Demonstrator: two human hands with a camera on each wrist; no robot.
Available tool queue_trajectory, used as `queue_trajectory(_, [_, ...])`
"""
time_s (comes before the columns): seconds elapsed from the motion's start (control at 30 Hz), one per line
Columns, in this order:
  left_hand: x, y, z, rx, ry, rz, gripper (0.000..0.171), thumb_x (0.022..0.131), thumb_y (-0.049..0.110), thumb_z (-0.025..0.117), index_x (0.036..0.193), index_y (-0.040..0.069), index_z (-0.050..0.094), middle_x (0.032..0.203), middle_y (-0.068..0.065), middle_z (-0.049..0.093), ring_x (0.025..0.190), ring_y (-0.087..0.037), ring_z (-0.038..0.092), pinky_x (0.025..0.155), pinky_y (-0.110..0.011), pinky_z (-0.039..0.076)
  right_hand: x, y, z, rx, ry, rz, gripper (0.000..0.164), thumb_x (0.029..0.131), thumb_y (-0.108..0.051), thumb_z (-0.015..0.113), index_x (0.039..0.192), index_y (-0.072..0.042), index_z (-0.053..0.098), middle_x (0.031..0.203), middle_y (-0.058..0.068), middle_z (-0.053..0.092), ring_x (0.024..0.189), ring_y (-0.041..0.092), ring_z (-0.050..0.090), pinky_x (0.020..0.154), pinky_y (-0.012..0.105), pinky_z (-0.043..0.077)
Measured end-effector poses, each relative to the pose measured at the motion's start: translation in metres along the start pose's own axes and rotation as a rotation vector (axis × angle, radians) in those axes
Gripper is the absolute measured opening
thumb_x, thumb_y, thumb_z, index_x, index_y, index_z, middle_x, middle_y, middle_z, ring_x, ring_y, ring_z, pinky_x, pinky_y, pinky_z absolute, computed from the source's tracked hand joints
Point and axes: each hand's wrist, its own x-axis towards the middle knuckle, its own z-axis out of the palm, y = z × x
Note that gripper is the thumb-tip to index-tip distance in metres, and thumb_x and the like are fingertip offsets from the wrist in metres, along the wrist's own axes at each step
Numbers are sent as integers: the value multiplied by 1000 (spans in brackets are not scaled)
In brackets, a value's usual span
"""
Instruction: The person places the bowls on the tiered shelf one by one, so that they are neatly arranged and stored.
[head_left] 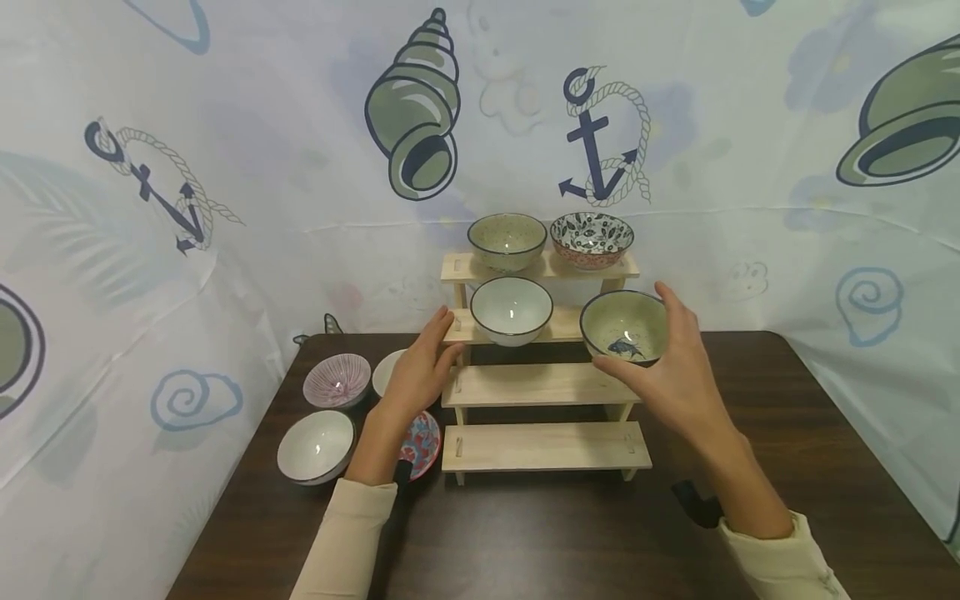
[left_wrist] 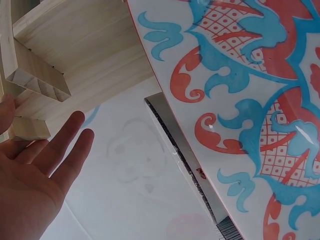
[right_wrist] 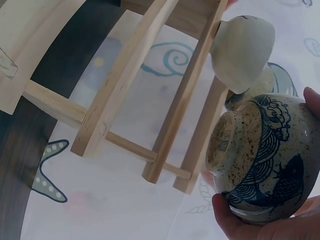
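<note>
Right hand (head_left: pixel 675 375) grips the fish bowl (head_left: pixel 625 326) at the wooden stepped rack's (head_left: pixel 540 385) second tier, right end; left hand (head_left: pixel 420 371), fingers straight, touches the rack's left edge

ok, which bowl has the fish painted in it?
The green bowl held by the right hand beside the wooden rack; no other visible bowl interior shows a fish.

bowls: 8 (head_left: pixel 625 326) | wooden stepped rack: 1 (head_left: pixel 545 446) | hands: 2 (head_left: pixel 417 375)
</note>
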Motion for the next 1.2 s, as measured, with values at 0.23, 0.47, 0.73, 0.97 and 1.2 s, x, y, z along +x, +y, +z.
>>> queue_trajectory(0.23, [0,2,-1,14,9,3,63,109,41,51,163,14,33,172,-4,27,151,-33,41,120,-55,38,5,0,6,2,-5,-2,121,77,-53,89,167,-25,14,165,20,29,138,43,43,106,71,39])
queue_trajectory(0.47, [1,3,-2,8,9,-1,63,109,41,51,163,15,33,172,-2,26,150,-33,42,120,-55,39,13,0,13,9,-5,-6,120,77,-53,88,167,-22,14,165,21,27,140,43,41,108,71,39])
queue_trajectory(0.73, [1,3,-2,5,6,2,63,109,40,52,163,14,33,172,-4,26,151,-34,41,119,-56,39,19,2,17,1,-7,8,120,79,-53,87,167,-20,12,166,21,26,141,43,41,109,70,39])
queue_trajectory(0.97, [1,2,-2,-1,16,9,62,109,39,52,163,13,34,172,-5,27,149,-35,43,118,-57,40,26,-1,20,16,-16,26,120,79,-52,86,167,-20,12,167,20,24,143,42,39,112,70,37])
queue_trajectory(1.2, [2,0,-1,-2,4,1,63,109,41,50,164,16,32,173,-3,25,151,-33,41,119,-56,39,33,-3,23,17,-33,46,120,79,-52,86,167,-20,12,167,19,24,145,40,36,116,67,34])
